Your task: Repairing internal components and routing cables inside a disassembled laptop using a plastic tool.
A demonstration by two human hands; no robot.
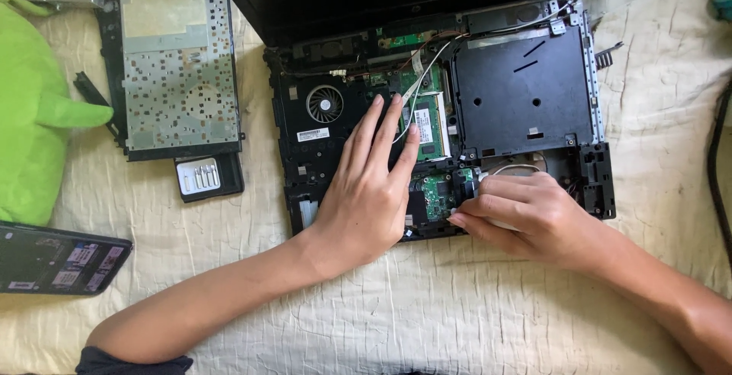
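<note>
An opened black laptop base (526, 85) lies on a cream cloth, its insides bared: a round fan (325, 104), green circuit boards (429, 120) and thin white wires. My left hand (371, 188) rests flat on the base, fingers spread and pointing up toward the green board, holding nothing. My right hand (518, 211) is curled at the lower middle of the base, fingertips pinched at the edge of a small green board (436, 192). What the fingers grip is hidden.
A detached keyboard panel (177, 62) lies back side up at the upper left. Below it sits a small black case of screwdriver bits (200, 177). A green plush toy (30, 108) and a phone (61, 259) are at the left. A black cable (717, 169) runs along the right.
</note>
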